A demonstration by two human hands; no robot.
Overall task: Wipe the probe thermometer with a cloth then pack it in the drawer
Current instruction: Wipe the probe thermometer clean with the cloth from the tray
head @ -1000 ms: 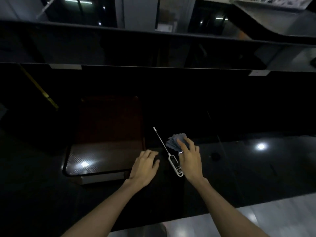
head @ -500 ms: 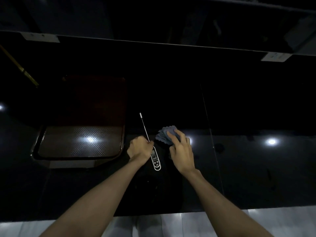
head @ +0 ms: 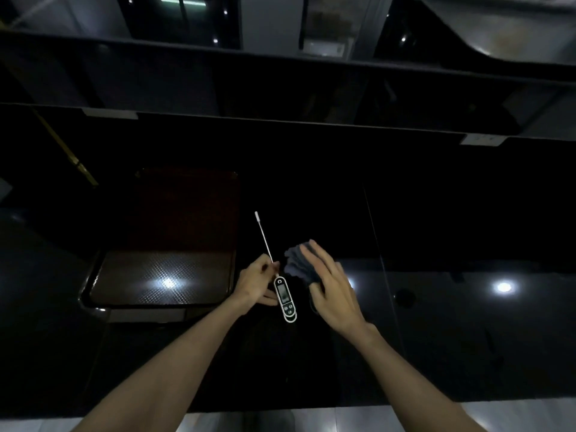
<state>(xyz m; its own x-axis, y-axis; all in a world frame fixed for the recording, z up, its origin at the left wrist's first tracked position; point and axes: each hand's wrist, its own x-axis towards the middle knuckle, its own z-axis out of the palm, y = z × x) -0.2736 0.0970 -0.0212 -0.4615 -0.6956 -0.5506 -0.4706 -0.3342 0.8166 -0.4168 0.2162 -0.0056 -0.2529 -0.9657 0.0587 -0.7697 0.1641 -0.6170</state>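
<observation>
Head view, surface: a glossy black counter [head: 436, 338] fills most of the picture, with round ceiling lights mirrored in it.

Head view, probe thermometer [head: 284, 296]: it is just left of the picture's centre, over the counter. The oval white-rimmed body, with its small display and buttons, is the near end. The thin metal probe is the far end.

Head view, long axis: it runs from near to far, tilted a little to the left as it goes away. The probe tip points away from the person and slightly left, toward the dark back of the counter.

Head view, left hand [head: 256, 285]: its fingers are curled and pinched on the thermometer at the top of the body, where the probe meets it. The thumb side lies along the body's left edge. Whether the body rests on the counter or is lifted clear cannot be told.

Head view, right hand [head: 330, 283]: it is closed over a bunched dark grey cloth [head: 296, 261], fingers spread across the top, the folds showing on the far left of the hand.

Head view, cloth and thermometer: the cloth is just right of the probe's base, near it; contact cannot be told.

Head view, tray [head: 162, 275]: a dark textured tray lies on the counter left of the left hand, apart from the thermometer.

Head view, drawer: cannot be made out in the dark.
</observation>
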